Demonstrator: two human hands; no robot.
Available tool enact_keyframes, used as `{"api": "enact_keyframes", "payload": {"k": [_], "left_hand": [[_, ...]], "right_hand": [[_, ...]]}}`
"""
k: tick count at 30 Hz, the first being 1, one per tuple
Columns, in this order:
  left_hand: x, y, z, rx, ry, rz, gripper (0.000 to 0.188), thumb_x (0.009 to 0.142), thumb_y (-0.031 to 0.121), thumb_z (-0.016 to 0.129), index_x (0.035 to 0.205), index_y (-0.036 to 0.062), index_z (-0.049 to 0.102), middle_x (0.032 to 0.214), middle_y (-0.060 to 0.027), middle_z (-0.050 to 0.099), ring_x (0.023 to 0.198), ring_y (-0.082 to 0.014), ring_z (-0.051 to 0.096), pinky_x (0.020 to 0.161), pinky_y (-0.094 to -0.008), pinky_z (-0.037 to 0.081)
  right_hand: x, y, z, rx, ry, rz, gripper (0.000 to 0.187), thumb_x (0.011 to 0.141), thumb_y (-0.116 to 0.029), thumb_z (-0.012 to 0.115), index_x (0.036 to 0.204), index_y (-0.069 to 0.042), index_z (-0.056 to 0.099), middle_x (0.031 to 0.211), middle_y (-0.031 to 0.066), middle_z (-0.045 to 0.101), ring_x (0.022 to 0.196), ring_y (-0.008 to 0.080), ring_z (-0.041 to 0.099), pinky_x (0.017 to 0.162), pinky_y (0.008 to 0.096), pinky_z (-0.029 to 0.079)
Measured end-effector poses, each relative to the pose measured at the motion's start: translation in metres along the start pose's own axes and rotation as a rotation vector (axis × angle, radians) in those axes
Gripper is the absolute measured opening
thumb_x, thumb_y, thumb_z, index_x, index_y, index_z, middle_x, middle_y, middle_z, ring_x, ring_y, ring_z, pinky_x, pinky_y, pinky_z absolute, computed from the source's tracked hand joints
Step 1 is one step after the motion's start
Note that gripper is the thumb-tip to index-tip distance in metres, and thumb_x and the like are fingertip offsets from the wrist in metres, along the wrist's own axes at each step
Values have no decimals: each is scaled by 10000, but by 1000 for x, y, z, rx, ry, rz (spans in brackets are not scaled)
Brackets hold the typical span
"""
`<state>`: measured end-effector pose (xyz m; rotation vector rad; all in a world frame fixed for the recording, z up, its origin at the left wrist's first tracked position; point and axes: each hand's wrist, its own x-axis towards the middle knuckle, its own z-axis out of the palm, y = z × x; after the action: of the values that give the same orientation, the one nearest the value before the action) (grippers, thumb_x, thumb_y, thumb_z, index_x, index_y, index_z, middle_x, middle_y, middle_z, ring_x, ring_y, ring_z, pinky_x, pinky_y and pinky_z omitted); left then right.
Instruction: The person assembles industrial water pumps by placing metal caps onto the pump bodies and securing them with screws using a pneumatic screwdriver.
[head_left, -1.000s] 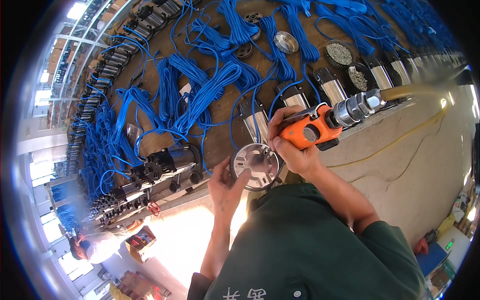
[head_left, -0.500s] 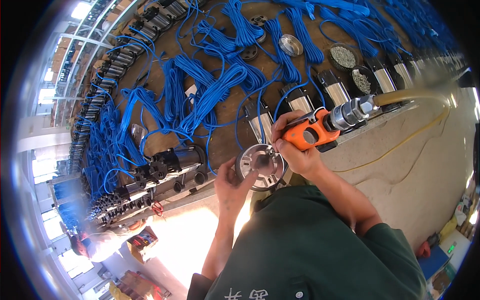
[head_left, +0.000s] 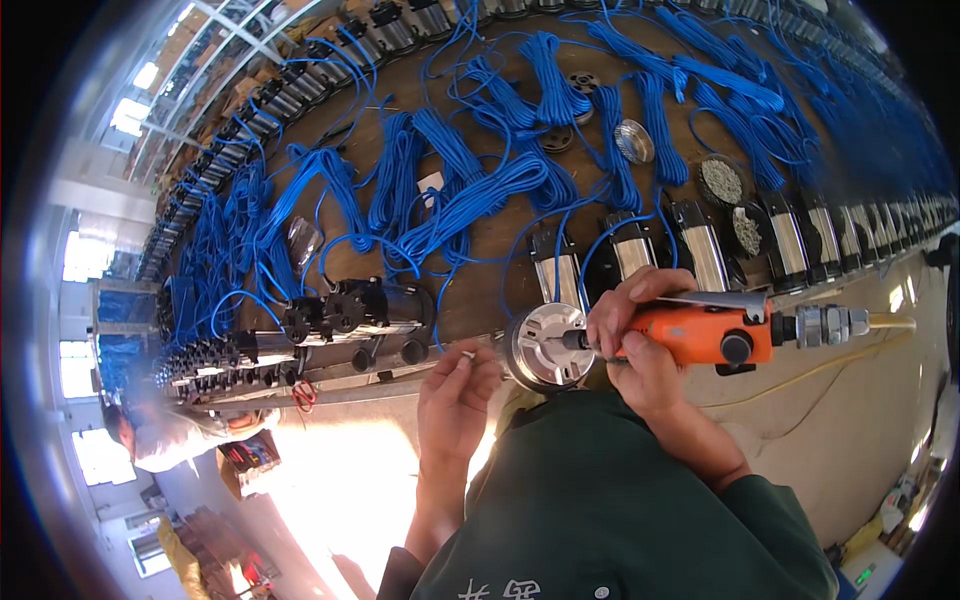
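Note:
My right hand point(head_left: 645, 345) is wrapped round an orange air screwdriver point(head_left: 705, 333), held nearly level. Its dark nose reaches over the round silver metal end cover point(head_left: 541, 333), which has slots and a dark rim. Whether the tip presses on the cover is hard to tell. To the left of the cover, apart from it, my left hand point(head_left: 458, 392) is closed in a pinch. A tiny pale piece shows at its fingertips, too small to name. Just beyond the cover stands a motor with a silver body point(head_left: 556, 268).
Bundles of blue cable point(head_left: 480, 205) cover much of the brown bench. Black-ended motors point(head_left: 372, 308) line its edges. Two bowls of small metal parts point(head_left: 720, 180) sit at right, and red-handled scissors point(head_left: 303, 396) at left. A hose point(head_left: 892, 321) trails from the screwdriver. Another person point(head_left: 165, 435) is at far left.
The screwdriver has swung to nearly level, its nose now over the end cover. My left hand has let go of the cover's rim and moved aside, pinching. The whole view has shifted.

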<state>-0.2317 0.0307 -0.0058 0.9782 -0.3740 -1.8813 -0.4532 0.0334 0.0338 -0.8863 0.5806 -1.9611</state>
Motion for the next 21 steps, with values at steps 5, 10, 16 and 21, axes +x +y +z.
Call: {"api": "enact_keyframes", "payload": {"k": [5,10,16,21], "left_hand": [[-6,-3,17,10,-81,-45,252,925,72,508,1142,-43,566,967,-134,644,791,-198,638,675,-263,532],[-3,-8,27,82,-75,-19,251,950,92,494,1136,-59,571,1001,-167,659,874,-278,684,728,-322,576],[-4,-8,27,80,-149,-29,272,977,135,469,1159,-55,539,1016,-184,656,918,-316,687,724,-337,588],[-3,-5,37,93,-146,-65,252,979,142,466,1133,-44,535,1000,-184,655,912,-327,687,703,-347,593]], "right_hand": [[0,1,21,75,-105,28,312,781,-49,529,1063,-52,398,868,93,488,613,138,490,661,319,465],[-2,7,24,106,-87,73,318,784,-50,544,1066,-45,397,874,99,498,628,139,514,668,319,476],[-3,8,22,93,-83,69,329,781,-42,540,1077,-36,396,869,105,504,626,144,519,665,325,480],[-4,9,19,72,-68,65,328,778,-43,532,1076,-32,394,871,109,503,623,142,516,664,324,482]]}}
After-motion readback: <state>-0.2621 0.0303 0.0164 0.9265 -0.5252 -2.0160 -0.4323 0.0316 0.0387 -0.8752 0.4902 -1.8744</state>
